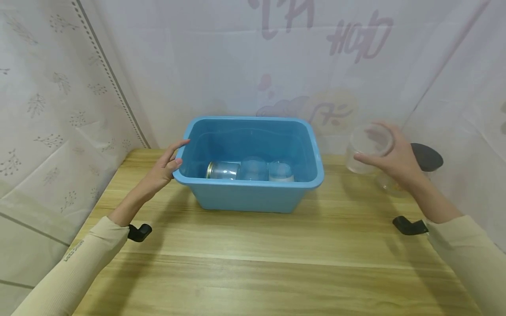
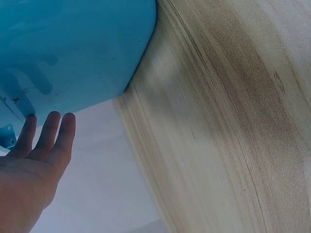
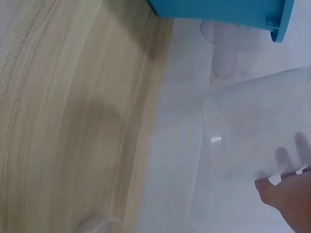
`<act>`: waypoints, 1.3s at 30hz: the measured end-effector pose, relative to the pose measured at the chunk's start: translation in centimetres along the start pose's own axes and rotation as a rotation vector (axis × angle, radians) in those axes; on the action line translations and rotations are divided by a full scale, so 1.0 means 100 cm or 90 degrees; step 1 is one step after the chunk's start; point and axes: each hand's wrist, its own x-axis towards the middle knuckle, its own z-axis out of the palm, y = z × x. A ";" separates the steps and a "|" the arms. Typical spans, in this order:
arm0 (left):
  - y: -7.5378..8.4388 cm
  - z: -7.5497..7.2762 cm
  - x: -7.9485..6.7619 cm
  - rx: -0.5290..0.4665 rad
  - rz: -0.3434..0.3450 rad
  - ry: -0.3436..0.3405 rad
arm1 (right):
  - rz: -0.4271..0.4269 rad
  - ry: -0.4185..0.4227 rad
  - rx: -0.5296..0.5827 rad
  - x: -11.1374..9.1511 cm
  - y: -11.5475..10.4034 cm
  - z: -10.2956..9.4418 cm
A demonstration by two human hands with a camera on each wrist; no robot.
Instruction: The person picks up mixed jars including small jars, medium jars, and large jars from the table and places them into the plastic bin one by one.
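A blue plastic tub (image 1: 253, 195) stands on the table with several clear jars lying in it, among them a glass jar (image 1: 224, 170) with a gold-coloured lid. At its left end my left hand (image 1: 164, 169) touches the rim, and in the left wrist view its straight fingers (image 2: 50, 131) lie against the outer wall. To the right of the tub, my right hand (image 1: 395, 156) grips a clear plastic jar (image 1: 361, 151), raised above the table. The right wrist view shows this jar tilted, with the fingers (image 3: 269, 191) around its side.
Behind my right hand stands another clear jar with a black lid (image 1: 427, 157), partly hidden by the hand. The wooden table (image 1: 253, 263) extends in front of the tub. A printed white curtain (image 1: 221, 66) hangs close behind it.
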 end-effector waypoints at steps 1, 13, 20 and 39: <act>0.000 0.000 0.000 0.000 0.000 0.000 | 0.000 -0.003 0.000 0.001 -0.001 0.000; 0.000 0.000 0.002 -0.012 0.008 -0.004 | -0.020 -0.017 0.022 0.012 -0.019 0.003; 0.000 0.000 0.001 -0.010 0.006 -0.001 | -0.044 -0.027 0.039 0.020 -0.034 0.006; 0.000 0.000 0.001 -0.022 0.002 -0.005 | -0.065 -0.042 0.072 0.036 -0.058 0.012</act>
